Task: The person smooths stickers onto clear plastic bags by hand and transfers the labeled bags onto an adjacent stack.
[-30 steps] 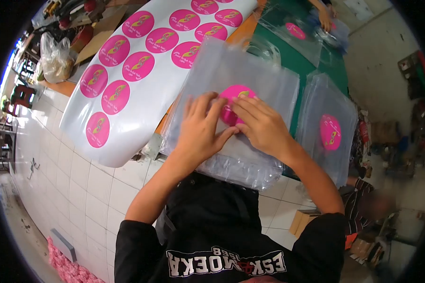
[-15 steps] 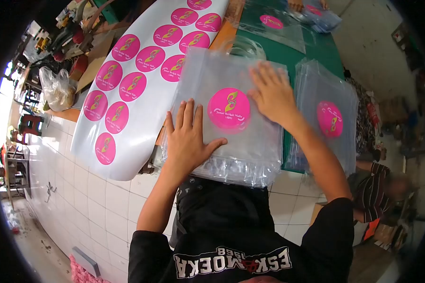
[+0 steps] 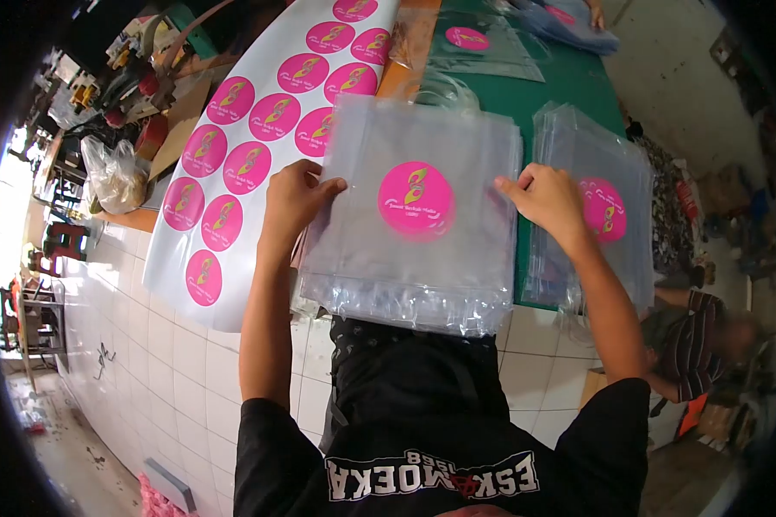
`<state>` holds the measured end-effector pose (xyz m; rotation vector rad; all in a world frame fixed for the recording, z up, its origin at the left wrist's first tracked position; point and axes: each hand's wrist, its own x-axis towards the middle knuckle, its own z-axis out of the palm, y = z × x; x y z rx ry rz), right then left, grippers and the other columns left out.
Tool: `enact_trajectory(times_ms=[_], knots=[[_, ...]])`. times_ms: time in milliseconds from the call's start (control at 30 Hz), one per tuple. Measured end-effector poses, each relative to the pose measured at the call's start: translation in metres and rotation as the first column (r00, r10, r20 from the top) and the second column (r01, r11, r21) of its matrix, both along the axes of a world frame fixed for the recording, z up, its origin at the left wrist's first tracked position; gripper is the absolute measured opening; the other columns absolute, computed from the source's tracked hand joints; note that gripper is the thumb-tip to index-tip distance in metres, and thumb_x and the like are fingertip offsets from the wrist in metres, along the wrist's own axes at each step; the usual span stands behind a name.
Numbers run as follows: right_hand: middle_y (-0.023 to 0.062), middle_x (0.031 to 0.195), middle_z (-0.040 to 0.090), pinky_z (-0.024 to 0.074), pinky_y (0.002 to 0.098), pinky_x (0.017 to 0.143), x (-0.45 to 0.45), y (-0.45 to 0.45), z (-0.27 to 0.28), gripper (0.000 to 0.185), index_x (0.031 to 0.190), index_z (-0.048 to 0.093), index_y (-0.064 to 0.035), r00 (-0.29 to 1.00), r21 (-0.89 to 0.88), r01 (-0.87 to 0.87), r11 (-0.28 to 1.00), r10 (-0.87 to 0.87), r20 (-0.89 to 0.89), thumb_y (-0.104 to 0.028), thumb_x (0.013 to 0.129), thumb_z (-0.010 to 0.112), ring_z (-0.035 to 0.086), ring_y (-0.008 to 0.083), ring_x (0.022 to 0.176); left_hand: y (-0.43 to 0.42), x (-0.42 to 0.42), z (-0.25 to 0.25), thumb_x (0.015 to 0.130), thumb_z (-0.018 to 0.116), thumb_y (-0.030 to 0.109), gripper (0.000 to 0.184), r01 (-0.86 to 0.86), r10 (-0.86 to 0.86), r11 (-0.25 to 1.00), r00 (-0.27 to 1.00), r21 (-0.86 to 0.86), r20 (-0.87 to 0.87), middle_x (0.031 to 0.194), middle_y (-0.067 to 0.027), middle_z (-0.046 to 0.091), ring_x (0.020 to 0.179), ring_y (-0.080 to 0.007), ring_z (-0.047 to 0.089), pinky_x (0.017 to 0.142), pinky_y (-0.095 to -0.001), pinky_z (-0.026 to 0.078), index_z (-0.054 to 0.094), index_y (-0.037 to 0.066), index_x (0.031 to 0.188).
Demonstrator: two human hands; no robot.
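Note:
In front of me lies a stack of clear plastic bags (image 3: 379, 250), the top one bearing a round pink sticker (image 3: 416, 200) with a yellow-green emblem. My left hand (image 3: 300, 200) is closed at the stack's left edge, thumb on top and fingers curled. At the right edge my right hand (image 3: 545, 196) pinches in the same way, its thumb over the plastic. How many bags are between the fingers is hidden. A looped clear handle (image 3: 448, 89) pokes out beyond the far edge of the stack.
A white sheet of pink round stickers (image 3: 259, 202) hangs over the table's near edge at left. A second pile of clear bags (image 3: 569, 151) lies to the right on the green table top (image 3: 491, 96). At the far end another person's hand (image 3: 596, 15) is beside more bags.
Both hands have gone from lying flat on the top bag to gripping its two side edges. The right hand came down and outward; the left moved up and outward.

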<state>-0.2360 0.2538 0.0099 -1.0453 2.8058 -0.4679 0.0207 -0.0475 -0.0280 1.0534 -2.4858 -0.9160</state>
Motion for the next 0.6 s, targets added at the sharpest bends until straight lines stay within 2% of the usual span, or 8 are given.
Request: enact_trajectory(times_ms=[33,200,267,300,333,400,467,600], knots=[[0.0117,0.073,0.075,0.056,0.0435,0.064,0.0,0.0,0.0,0.052,0.081,0.074,-0.005,1.0,-0.001,-0.019,1.0,0.019,-0.007,-0.057,0.088,0.079,0.075,0.0309,0.071,-0.001,0.002,-0.003,0.081,0.091,0.033,0.049,-0.027,0.027,1.0,0.997,0.0,-0.066,0.089,-0.0145,0.079,0.081,-0.0203,0.075,0.072,-0.0342,0.058,0.076,-0.004,0.109],[0.0101,0.071,0.074,0.0553,0.0415,0.063,0.002,-0.003,-0.003,0.046,0.087,0.073,-0.0041,1.0,-0.073,-0.026,0.997,0.025,-0.013,-0.05,0.089,0.081,0.074,0.0293,0.069,0.004,0.01,-0.005,0.09,0.083,0.023,0.035,-0.068,0.066,0.998,0.967,0.001,-0.248,0.09,-0.0141,0.078,0.083,-0.0198,0.076,0.074,-0.0331,0.058,0.076,-0.006,0.109],[0.0146,0.089,0.078,0.0574,0.0399,0.069,0.006,-0.006,0.003,0.042,0.107,0.073,-0.0011,0.999,-0.147,0.028,0.989,-0.023,0.038,-0.039,0.091,0.081,0.076,0.0282,0.081,0.011,0.01,-0.006,0.095,0.079,0.018,0.029,-0.089,0.062,0.994,0.939,-0.064,-0.339,0.092,-0.0135,0.078,0.083,-0.0195,0.076,0.075,-0.0323,0.059,0.075,-0.006,0.11],[0.0146,0.089,0.078,0.0574,0.0399,0.069,0.004,-0.005,-0.002,0.042,0.107,0.073,-0.0011,0.999,-0.149,0.028,0.988,-0.023,0.039,-0.039,0.091,0.081,0.076,0.0282,0.081,0.014,0.01,-0.007,0.098,0.074,0.014,0.025,-0.069,0.098,0.994,0.887,0.081,-0.452,0.094,-0.0133,0.078,0.083,-0.0192,0.076,0.075,-0.0313,0.059,0.074,-0.007,0.111],[0.0187,0.104,0.076,0.0572,0.0412,0.076,-0.002,-0.005,-0.013,0.049,0.121,0.067,0.0016,0.997,-0.328,-0.045,0.944,0.061,0.038,-0.036,0.092,0.081,0.075,0.0309,0.093,0.016,0.01,-0.007,0.102,0.07,0.011,0.021,-0.03,0.15,0.975,0.821,0.221,-0.55,0.097,-0.0131,0.078,0.084,-0.0189,0.076,0.076,-0.0303,0.059,0.073,-0.007,0.112],[0.0228,0.119,0.073,0.0571,0.0425,0.083,-0.01,-0.009,-0.037,0.059,0.136,0.061,0.0043,0.99,-0.496,-0.113,0.861,0.141,0.019,-0.032,0.093,0.08,0.073,0.0335,0.105,0.017,0.013,-0.005,0.104,0.067,0.009,0.019,-0.01,0.16,0.968,0.796,0.252,-0.583,0.099,-0.0129,0.077,0.084,-0.0188,0.076,0.077,-0.0299,0.059,0.071,-0.007,0.113],[0.0253,0.138,0.064,0.0566,0.0413,0.095,-0.015,-0.013,-0.056,0.072,0.151,0.044,0.0106,0.949,-0.705,-0.001,0.709,0.223,0.222,-0.025,0.098,0.077,0.067,0.0319,0.121,0.016,0.014,-0.005,0.105,0.065,0.008,0.018,0.013,0.171,0.959,0.769,0.283,-0.616,0.101,-0.0126,0.077,0.083,-0.0186,0.076,0.077,-0.0295,0.06,0.07,-0.006,0.115],[0.0255,0.137,0.064,0.056,0.0406,0.101,0.001,-0.016,-0.033,0.074,0.156,0.036,0.0118,0.849,-0.731,0.142,0.668,0.297,0.436,-0.023,0.102,0.072,0.065,0.0316,0.126,0.013,0.015,-0.006,0.105,0.068,0.012,0.017,0.108,0.176,0.94,0.659,0.324,-0.731,0.1,-0.0094,0.074,0.089,-0.0173,0.074,0.08,-0.0321,0.063,0.07,-0.003,0.114]])
